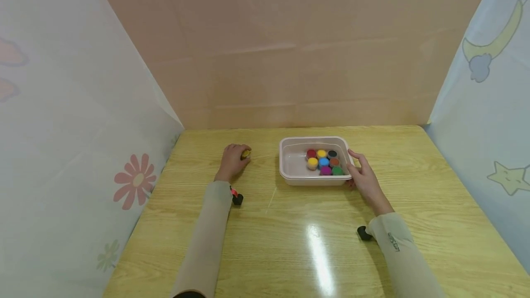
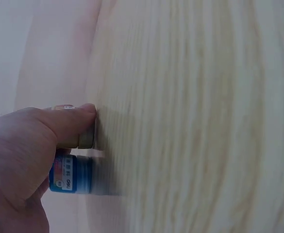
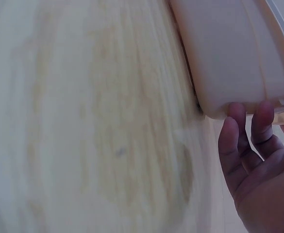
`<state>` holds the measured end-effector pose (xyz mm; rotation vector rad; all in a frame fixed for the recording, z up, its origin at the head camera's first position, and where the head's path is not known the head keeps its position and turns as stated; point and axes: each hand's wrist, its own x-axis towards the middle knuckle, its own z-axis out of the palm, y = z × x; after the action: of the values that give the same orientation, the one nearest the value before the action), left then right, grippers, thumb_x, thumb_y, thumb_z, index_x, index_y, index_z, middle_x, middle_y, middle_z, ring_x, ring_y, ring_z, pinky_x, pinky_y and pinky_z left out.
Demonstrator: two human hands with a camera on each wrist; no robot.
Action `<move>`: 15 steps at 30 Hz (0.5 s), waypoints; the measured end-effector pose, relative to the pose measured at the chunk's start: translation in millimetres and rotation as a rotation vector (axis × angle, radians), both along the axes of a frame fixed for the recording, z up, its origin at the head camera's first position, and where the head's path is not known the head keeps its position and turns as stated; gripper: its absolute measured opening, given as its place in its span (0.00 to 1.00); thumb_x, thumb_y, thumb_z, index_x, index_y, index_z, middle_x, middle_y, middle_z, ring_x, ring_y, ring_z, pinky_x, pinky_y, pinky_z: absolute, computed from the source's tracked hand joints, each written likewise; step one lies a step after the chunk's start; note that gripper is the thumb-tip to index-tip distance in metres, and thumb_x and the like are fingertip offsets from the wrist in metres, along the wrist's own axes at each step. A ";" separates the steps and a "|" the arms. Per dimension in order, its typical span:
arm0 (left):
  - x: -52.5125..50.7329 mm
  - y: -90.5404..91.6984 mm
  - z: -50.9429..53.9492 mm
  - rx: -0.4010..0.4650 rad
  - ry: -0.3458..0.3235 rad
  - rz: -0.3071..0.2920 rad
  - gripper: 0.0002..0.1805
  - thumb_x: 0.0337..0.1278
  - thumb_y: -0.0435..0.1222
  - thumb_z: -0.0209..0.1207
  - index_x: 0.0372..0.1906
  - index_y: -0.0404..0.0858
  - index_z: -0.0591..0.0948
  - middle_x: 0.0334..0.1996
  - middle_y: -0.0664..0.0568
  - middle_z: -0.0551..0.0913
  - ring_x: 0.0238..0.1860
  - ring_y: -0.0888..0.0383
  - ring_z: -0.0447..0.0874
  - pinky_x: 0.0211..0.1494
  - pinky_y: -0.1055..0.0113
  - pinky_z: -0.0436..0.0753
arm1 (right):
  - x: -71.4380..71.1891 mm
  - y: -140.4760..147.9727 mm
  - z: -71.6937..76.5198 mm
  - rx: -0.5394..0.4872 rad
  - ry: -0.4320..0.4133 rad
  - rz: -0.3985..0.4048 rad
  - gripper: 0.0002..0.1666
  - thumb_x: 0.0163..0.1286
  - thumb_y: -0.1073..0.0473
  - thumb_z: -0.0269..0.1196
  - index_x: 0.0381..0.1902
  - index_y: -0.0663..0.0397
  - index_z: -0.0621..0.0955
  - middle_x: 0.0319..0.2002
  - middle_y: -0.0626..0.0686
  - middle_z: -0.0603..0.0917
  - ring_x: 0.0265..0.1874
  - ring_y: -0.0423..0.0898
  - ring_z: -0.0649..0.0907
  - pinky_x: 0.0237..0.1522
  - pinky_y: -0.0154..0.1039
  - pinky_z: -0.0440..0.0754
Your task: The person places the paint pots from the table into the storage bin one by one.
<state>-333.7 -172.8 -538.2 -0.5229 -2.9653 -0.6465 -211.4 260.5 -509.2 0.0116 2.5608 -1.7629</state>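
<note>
At the back left of the table, my left hand [image 1: 233, 162] pinches a small paint jar with a yellow top [image 1: 246, 154]. In the left wrist view the thumb lies along this jar [image 2: 86, 139] and hides much of it. A blue paint jar [image 2: 70, 174] with a barcode label is right beside it, partly behind the hand. My right hand [image 1: 365, 179] grips the right end of a pale pink plastic box [image 1: 291, 164], its thumb at the rim. Fingertips [image 3: 263, 112] touch the box's outer wall in the right wrist view. Several small jars with coloured tops [image 1: 323, 163] stand in the box's right half.
The wood-grain table [image 1: 273, 238] runs back to a brown papered wall [image 1: 298, 59]. Pale sheets with a printed flower [image 1: 137, 179] on the left and a star [image 1: 512, 178] on the right flank it.
</note>
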 end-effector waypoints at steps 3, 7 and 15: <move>3.6 4.6 3.6 0.029 0.012 -0.005 0.20 0.68 0.40 0.67 0.62 0.44 0.82 0.58 0.47 0.86 0.65 0.45 0.76 0.81 0.47 0.59 | 0.6 -0.8 1.5 -0.002 0.003 -0.001 0.34 0.85 0.53 0.48 0.83 0.54 0.54 0.37 0.66 0.83 0.26 0.56 0.82 0.28 0.45 0.84; 6.9 11.5 6.0 0.075 0.029 -0.014 0.19 0.68 0.40 0.66 0.61 0.43 0.83 0.57 0.47 0.86 0.63 0.46 0.77 0.79 0.46 0.62 | 6.1 -5.1 10.4 0.003 0.005 -0.004 0.34 0.85 0.55 0.48 0.82 0.57 0.55 0.40 0.71 0.82 0.26 0.57 0.82 0.27 0.45 0.84; 8.6 22.4 17.7 0.138 0.034 -0.035 0.20 0.69 0.38 0.66 0.62 0.41 0.82 0.57 0.46 0.85 0.57 0.46 0.81 0.65 0.45 0.78 | -6.1 3.7 -12.1 0.028 0.005 -0.009 0.34 0.86 0.53 0.46 0.83 0.54 0.53 0.39 0.67 0.84 0.26 0.57 0.83 0.26 0.45 0.84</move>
<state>-325.1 -150.5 -520.5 -0.5691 -2.8596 -0.8292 -217.5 264.2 -521.3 0.0197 2.5925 -1.7321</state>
